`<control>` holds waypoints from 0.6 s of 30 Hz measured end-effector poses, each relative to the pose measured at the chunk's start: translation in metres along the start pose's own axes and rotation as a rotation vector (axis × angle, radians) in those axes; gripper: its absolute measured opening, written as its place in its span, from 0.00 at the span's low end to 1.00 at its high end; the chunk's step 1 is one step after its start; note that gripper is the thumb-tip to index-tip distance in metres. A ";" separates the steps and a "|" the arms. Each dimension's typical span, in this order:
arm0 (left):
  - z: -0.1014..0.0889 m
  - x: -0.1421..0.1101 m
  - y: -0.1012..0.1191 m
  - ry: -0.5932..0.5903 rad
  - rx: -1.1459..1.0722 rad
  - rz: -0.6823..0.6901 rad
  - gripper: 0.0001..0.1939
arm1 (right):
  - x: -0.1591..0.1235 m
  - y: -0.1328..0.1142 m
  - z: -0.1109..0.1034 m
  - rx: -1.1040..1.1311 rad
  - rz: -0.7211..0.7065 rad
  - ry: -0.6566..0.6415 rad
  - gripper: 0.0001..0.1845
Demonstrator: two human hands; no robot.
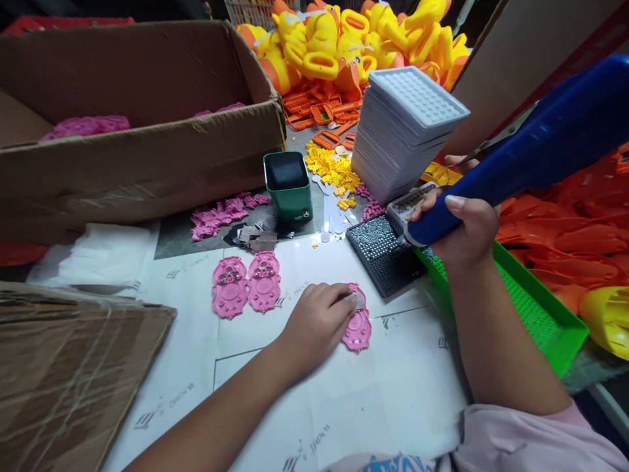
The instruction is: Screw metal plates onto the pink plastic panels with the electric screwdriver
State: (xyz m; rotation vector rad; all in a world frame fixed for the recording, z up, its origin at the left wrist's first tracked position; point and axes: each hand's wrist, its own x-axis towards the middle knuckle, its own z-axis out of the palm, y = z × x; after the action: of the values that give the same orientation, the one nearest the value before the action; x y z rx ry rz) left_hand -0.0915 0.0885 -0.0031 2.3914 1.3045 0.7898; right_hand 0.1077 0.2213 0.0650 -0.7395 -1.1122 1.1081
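Observation:
In my right hand [466,226] is a blue electric screwdriver [511,157], its tip pointing down at a black perforated screw tray [388,259] that holds many small screws. My left hand [319,318] rests on the paper-covered table, its fingers closed at the upper part of a pink plastic part [358,331]. A small greyish piece [360,301] shows by those fingertips; its exact shape is partly hidden. Left of this hand, two like pink parts [229,288] lie side by side with metal pieces on them.
Behind stands a green cup [288,196] near grey metal plates [258,237] and small pink pieces [221,215]. A tall stack of white trays [400,141] rises by yellow pieces [331,167]. Cardboard boxes [147,167] flank the left; a green basket [535,314] is at right.

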 end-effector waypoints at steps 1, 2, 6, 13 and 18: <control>0.000 0.000 0.000 0.001 0.001 0.001 0.09 | 0.000 0.000 -0.001 0.002 -0.001 0.002 0.07; 0.000 0.000 0.000 0.002 0.002 0.002 0.09 | 0.000 0.001 -0.001 0.003 -0.002 0.001 0.07; -0.001 0.000 0.000 -0.002 0.009 0.002 0.10 | 0.001 0.002 -0.003 0.008 -0.014 -0.023 0.08; 0.000 -0.001 0.001 0.011 0.030 -0.010 0.10 | 0.001 0.002 -0.001 0.007 0.017 -0.035 0.07; 0.001 -0.001 0.000 0.051 0.058 -0.044 0.10 | 0.000 0.002 0.000 -0.005 0.007 0.005 0.06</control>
State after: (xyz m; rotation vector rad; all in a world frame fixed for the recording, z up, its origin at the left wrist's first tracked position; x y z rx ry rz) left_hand -0.0914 0.0876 -0.0041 2.3923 1.4140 0.8167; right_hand 0.1066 0.2220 0.0633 -0.7499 -1.1096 1.1090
